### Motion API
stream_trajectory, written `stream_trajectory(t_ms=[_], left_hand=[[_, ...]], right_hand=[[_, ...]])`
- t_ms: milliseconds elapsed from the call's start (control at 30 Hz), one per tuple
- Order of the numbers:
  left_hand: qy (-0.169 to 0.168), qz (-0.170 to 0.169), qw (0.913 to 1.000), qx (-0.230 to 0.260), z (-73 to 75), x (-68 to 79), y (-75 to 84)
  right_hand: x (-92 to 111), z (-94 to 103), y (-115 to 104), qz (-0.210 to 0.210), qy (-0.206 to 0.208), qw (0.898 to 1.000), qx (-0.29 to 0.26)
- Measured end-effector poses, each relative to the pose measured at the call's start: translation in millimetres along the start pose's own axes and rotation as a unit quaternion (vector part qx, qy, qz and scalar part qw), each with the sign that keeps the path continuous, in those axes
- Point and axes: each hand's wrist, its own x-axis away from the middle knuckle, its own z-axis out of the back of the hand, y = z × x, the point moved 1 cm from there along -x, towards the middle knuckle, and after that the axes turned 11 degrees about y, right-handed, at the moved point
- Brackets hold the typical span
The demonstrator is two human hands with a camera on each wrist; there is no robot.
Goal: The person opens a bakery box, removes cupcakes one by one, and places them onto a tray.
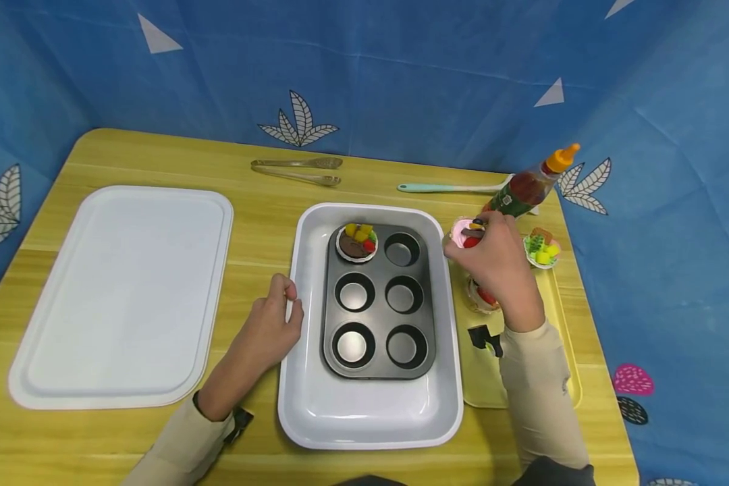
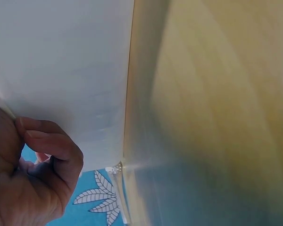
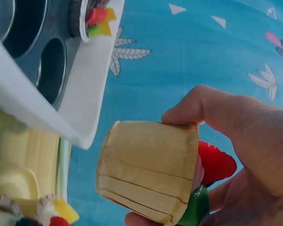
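My right hand [image 1: 498,260] holds a toy cupcake [image 1: 460,233] over the far end of the yellow tray [image 1: 482,385]. Its tan pleated cup [image 3: 144,169] lies tipped sideways between thumb and fingers in the right wrist view, with pink topping and a red strawberry toward the palm. At the left side of the deep white tray [image 1: 370,428], my left hand [image 1: 270,331] pinches the rim with curled fingers. Inside that tray sits a dark muffin pan [image 1: 379,324]; its far left well has a chocolate cupcake [image 1: 354,250] topped with fruit pieces.
More toy cupcakes stand on the yellow tray, one [image 1: 482,300] partly under my right hand and another [image 1: 542,250] at its far right. A sauce bottle [image 1: 522,192] rises behind them. Tongs [image 1: 298,170] and a teal-handled utensil [image 1: 434,188] lie at the back; a flat white board [image 1: 127,290] lies left.
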Motion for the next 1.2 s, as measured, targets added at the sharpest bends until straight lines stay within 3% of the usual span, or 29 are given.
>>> stream_trajectory(t_ms=[333, 767, 967, 1200], left_hand=[[-0.006, 0.007, 1.0000, 0.001, 0.8, -0.4, 2.1], [-0.008, 0.010, 0.9999, 0.004, 2.4, 0.3, 2.5], [-0.017, 0.014, 0.9997, 0.007, 2.0, -0.3, 3.0], [-0.012, 0.010, 0.9999, 0.003, 1.2, -0.7, 1.0]], right_hand=[[1, 15.2, 25, -0.021, 0.021, 0.999, -0.017], [0, 37.1, 72, -0.069, 0.055, 0.996, 0.013], [6, 42.2, 91, -0.110, 0.053, 0.992, 0.024], [11, 44.4, 109, -0.128, 0.055, 0.989, 0.044]])
